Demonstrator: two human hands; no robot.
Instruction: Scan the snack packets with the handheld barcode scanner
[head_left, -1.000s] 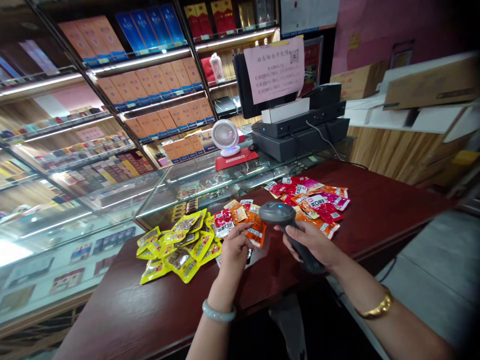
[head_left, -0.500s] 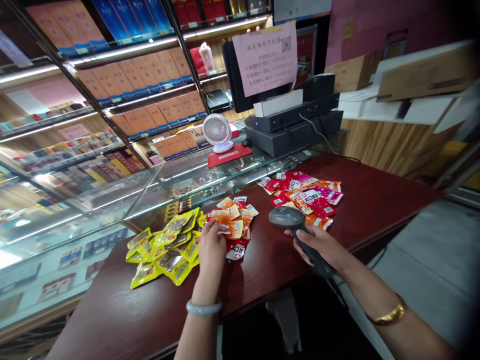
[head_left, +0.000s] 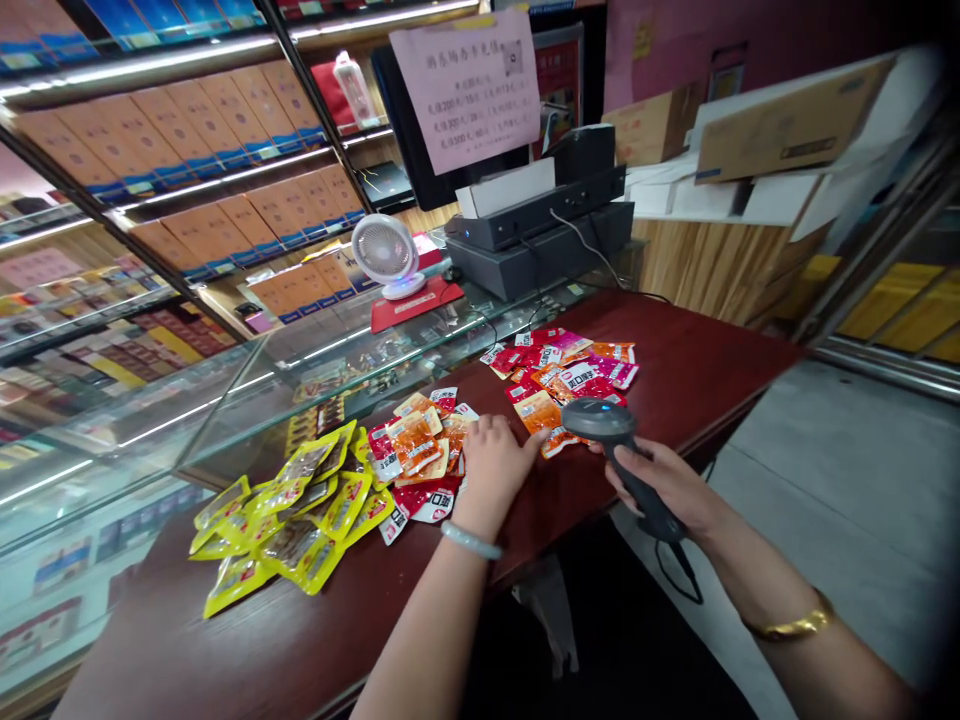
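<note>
My right hand [head_left: 667,490] is wrapped round the grip of a dark grey barcode scanner [head_left: 600,420], its head tilted over the near edge of the right-hand pile. Between two piles of small snack packets, my left hand [head_left: 499,460] is low over the table with its thumb apart from the fingers; no packet shows in it. Its fingertips are beside the middle pile of orange and red packets [head_left: 416,440]. The thumb points at the right-hand pile of red, pink and orange packets [head_left: 577,378]. Yellow snack packets [head_left: 300,520] with clear windows lie heaped at the left.
The dark red table [head_left: 720,360] adjoins a glass display counter [head_left: 247,400]. On the counter stand a white fan [head_left: 386,255], a black cash drawer [head_left: 540,250] and a monitor with a pink notice [head_left: 472,95]. The scanner's cable [head_left: 679,580] hangs beside the table edge.
My left hand has moved right, off the orange packets, to the gap between the piles. An orange packet now shows at the right-hand pile's near left. The view has shifted right.
</note>
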